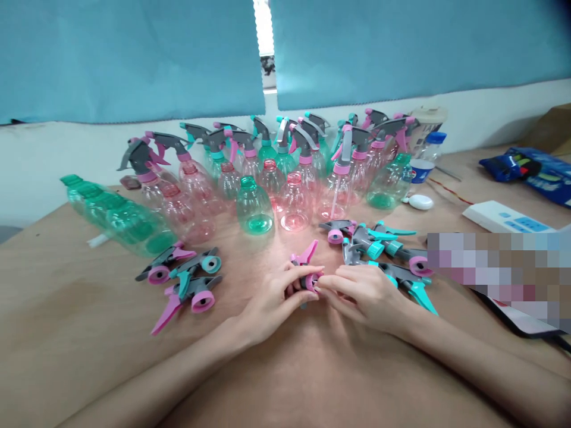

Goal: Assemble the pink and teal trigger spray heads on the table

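A pink and grey spray head (307,263) is held just above the middle of the tabletop (62,321), towards its near edge, with its pink trigger pointing up and away. It is grasped from both sides. The left hand (273,298) is curled round its body in a clenched grip, and the right hand (363,291) is closed on its other end with the fingertips. What the right fingertips pinch there is seemingly the collar, though that part is hidden.

Just beside the right hand, a heap of loose spray heads (379,245) in grey, pink and teal is spread towards the right edge. A smaller heap of spray heads (187,280) is laid out well to the left of the left hand.

Behind the hands, a cluster of clear pink and green bottles (294,199) is set upright along the far edge, many already capped with sprayers. An uncapped green bottle (254,209) is placed at its front. More green bottles (118,215) are laid on their sides near the left edge.

A white power strip (506,217) is seen near the right edge.
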`<state>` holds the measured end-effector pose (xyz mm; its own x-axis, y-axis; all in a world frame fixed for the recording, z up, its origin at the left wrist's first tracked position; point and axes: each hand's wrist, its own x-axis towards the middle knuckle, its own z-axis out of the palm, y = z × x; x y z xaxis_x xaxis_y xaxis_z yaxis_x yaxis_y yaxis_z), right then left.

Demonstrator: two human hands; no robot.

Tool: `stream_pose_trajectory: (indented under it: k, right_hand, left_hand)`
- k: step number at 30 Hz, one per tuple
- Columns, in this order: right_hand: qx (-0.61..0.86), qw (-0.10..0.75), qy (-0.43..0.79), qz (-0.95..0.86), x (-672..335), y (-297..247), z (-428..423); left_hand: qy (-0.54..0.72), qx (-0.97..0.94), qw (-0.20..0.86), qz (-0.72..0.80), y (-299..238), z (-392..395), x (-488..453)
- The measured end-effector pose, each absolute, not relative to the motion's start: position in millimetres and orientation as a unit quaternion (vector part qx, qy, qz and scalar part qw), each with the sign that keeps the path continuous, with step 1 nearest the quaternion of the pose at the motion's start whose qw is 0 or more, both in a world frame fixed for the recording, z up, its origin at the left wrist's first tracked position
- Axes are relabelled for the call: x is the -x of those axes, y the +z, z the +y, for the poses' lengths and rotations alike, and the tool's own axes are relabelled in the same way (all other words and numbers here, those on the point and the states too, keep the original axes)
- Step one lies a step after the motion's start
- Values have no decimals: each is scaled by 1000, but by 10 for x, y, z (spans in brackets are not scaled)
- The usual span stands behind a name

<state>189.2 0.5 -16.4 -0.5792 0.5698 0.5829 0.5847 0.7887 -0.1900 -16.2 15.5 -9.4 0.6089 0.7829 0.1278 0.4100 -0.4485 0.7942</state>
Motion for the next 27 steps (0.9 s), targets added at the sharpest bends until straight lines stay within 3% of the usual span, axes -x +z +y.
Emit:
stream_pose_trajectory:
  k: [6,19,27]
  right_hand:
    - [330,389,74,-857,-1884,-186,11]
    - [354,323,126,-868,-1857,-108,-9]
    - [444,352,230,-791,-1740,-181,-88]
  left_hand:
    - [241,-835,357,342,-84,149,170]
    - [240,-844,338,340,-75,163,152]
    - [249,-846,311,354,-91,164,155]
